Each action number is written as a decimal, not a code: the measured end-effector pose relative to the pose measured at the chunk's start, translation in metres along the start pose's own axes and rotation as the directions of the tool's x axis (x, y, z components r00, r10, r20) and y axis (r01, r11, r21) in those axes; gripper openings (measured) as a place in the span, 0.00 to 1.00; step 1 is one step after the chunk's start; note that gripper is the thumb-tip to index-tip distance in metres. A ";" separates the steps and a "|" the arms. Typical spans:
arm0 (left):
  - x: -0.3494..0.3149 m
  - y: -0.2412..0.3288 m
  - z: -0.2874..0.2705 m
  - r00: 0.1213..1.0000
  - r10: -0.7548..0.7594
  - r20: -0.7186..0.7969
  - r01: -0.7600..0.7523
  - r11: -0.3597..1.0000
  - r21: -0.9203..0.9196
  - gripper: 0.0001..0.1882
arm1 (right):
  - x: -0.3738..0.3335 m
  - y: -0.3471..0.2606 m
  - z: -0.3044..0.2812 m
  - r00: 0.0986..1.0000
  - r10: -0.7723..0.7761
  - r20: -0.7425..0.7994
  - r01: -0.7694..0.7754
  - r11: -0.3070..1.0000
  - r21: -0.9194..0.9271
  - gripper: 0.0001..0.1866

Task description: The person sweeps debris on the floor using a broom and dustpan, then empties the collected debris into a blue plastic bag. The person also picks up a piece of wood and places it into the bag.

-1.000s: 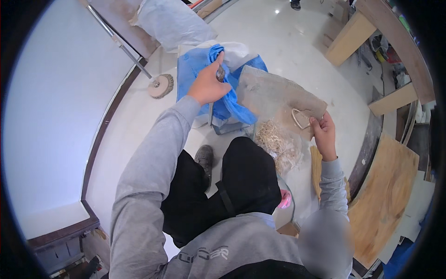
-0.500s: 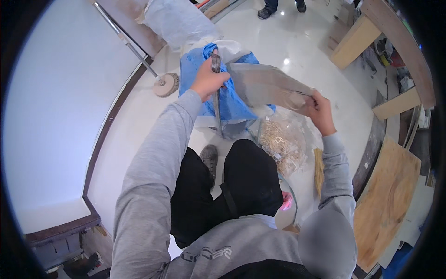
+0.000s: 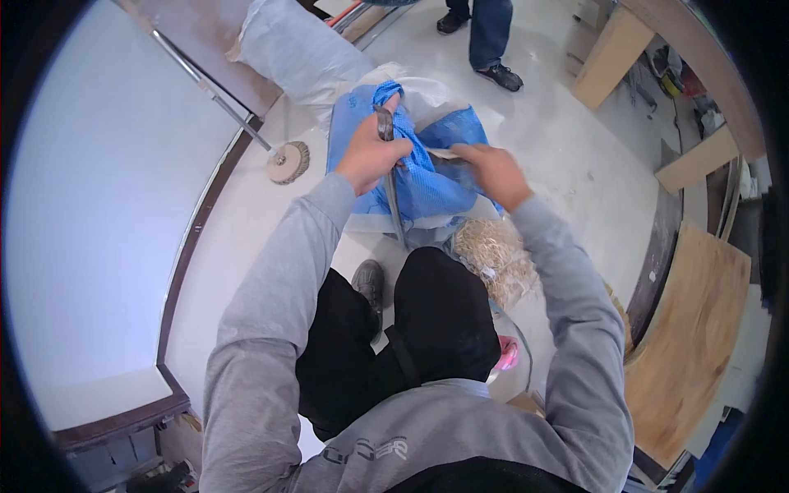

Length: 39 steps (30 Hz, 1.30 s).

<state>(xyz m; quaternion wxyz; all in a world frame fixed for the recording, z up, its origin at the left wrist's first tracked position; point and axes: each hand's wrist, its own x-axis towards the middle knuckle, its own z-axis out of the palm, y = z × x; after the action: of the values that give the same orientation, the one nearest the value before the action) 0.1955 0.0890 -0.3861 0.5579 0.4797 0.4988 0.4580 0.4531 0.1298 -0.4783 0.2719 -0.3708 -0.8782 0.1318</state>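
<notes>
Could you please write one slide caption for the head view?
Left hand holding a bunched blue sack, right hand at its opening, near a heap of pale, curly strips.

On your left, a metal pole ends in a round brush. You have a brown wooden board on your right; a co-worker stands ahead.

Left bare hand: is curling tight, with 1 finger pointing forward and the thumb lying toward the right.
Left arm in a grey sleeve: is stretching forward, bending only slightly at the elbow.
Right bare hand: is staying apart from but near the left hand, fingers pointing left; blur is hiding its grip.
Right arm in a grey sleeve: is slanting inward, its elbow bending outward.
2 legs in black trousers: are bending at the knees.
</notes>
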 end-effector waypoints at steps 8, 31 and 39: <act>-0.018 0.000 -0.032 0.991 0.058 -0.124 -0.072 0.991 -0.116 0.45 | -0.066 0.036 0.028 0.795 0.490 -0.358 -0.517 0.856 0.024 0.28; -0.070 -0.014 -0.160 0.853 0.294 -0.431 -0.060 0.876 0.478 0.45 | 0.086 -0.014 -0.003 0.872 0.453 -0.184 -0.400 0.877 0.266 0.24; -0.070 -0.024 -0.175 0.904 0.293 -0.311 -0.146 0.896 0.420 0.44 | 0.039 -0.033 0.049 0.708 0.555 0.437 -0.693 0.428 0.580 0.32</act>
<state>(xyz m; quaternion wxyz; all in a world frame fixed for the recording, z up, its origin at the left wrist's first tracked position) 0.0160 0.0302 -0.4091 0.2928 0.5403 0.6160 0.4928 0.3830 0.1339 -0.4887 0.2432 -0.5215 -0.5737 0.5829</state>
